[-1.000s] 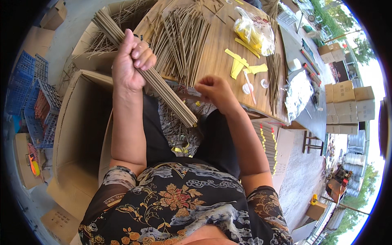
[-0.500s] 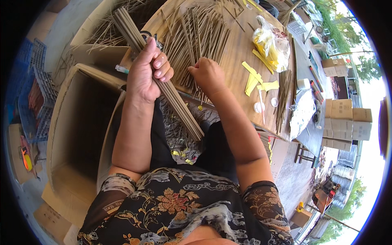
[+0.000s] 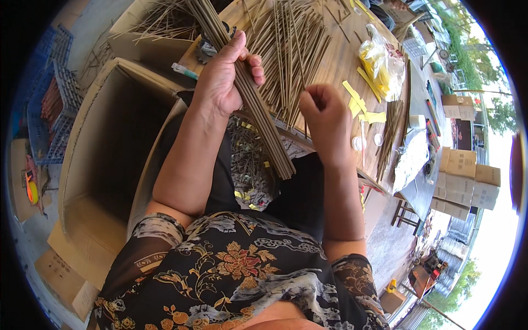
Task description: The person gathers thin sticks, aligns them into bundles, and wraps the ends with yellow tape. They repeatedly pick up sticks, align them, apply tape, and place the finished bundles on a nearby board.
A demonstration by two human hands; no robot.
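Note:
My left hand [image 3: 226, 77] is closed round a slanting bundle of thin brown sticks [image 3: 268, 137] that look like incense sticks. The bundle's lower end hangs over my lap, its upper end toward the far left. To the right, my right hand [image 3: 329, 124] is raised above the near table edge with thumb and fingers pinched together. A single thin stick [image 3: 306, 129] runs down by its thumb and appears to be in the pinch. Beyond both hands, a spread pile of loose sticks [image 3: 291, 55] covers part of the wooden table [image 3: 340, 58].
A tall cardboard box [image 3: 91, 159] stands open at my left; another box [image 3: 148, 47] behind it contains sticks. Yellow strips [image 3: 355, 98], a plastic bag [image 3: 381, 63] with yellow contents and small white containers [image 3: 358, 143] lie on the table. Stacked cartons [image 3: 459, 176] stand farther right.
My right hand has lifted away from the loose pile, toward me and to the right. The left hand still grips the bundle. The whole view has shifted slightly.

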